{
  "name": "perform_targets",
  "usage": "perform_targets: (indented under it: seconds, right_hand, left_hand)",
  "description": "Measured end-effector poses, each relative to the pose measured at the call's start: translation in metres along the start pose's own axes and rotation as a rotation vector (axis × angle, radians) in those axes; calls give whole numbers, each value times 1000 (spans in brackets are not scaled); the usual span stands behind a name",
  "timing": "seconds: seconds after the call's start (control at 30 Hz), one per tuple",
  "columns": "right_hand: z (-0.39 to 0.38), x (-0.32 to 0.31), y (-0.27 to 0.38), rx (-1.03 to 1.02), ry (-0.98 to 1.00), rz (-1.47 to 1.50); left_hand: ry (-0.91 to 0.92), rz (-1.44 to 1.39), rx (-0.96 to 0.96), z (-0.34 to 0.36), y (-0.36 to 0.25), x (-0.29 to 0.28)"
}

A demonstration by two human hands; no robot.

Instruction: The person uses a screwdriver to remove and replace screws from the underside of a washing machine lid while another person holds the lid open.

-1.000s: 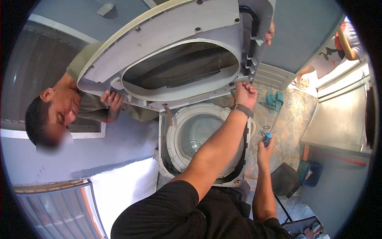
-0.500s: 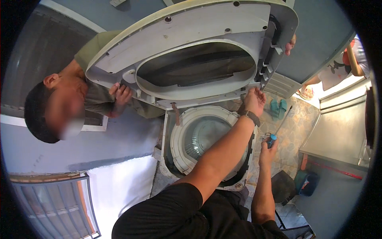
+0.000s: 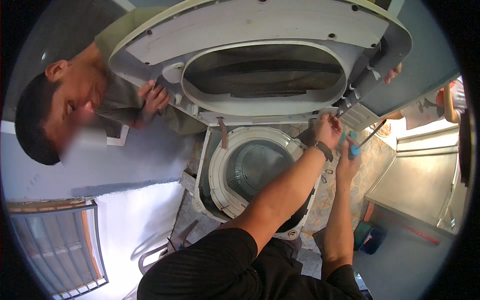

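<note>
A white washing machine top cover (image 3: 260, 36) with an oval opening is held up, its underside facing me. My left hand (image 3: 328, 129) is at the cover's lower right corner, fingers curled together; what they pinch is too small to make out. Just beside it, my right hand (image 3: 346, 164) grips a screwdriver (image 3: 354, 151) by its blue handle, the long shaft slanting up and right. Below the cover stands the open washing machine body (image 3: 200, 187) with its round tub (image 3: 255, 167) exposed. A brown strap (image 3: 223, 134) hangs from the cover's lower edge.
A co-worker (image 3: 107, 102) at the left supports the cover with one hand low and another (image 3: 393, 73) at its right edge. Another person (image 3: 425, 110) is at the far right doorway. A dark bucket (image 3: 370, 239) and a metal-topped counter (image 3: 412, 187) are on the right.
My right hand has lifted the screwdriver up toward my left hand. The cover sits lower and further right in view as the view shifted. My left hand stays at its corner.
</note>
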State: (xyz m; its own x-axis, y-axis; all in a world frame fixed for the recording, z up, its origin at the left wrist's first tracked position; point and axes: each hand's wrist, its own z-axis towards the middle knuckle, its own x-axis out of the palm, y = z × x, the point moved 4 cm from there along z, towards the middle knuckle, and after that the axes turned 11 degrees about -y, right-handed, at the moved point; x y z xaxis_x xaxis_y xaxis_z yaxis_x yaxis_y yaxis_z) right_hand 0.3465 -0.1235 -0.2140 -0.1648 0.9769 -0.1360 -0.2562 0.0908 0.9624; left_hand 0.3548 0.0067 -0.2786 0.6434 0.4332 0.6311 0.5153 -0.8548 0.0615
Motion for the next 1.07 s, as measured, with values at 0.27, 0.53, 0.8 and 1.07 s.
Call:
perform_targets:
  seconds: [0.27,0.53,0.8,1.07]
  right_hand:
    - [0,10,-1,-35,22,42]
    - [7,35,14,-55,89,95]
    - [32,53,31,-560,189,-272]
    - [38,89,5,-579,294,-467]
  left_hand:
    - [15,136,178,-11,0,1]
    - [-64,315,87,2,-5,-33]
    - [-87,1540,1276,-60,-79,-153]
    - [-132,2046,1092,-39,-89,-159]
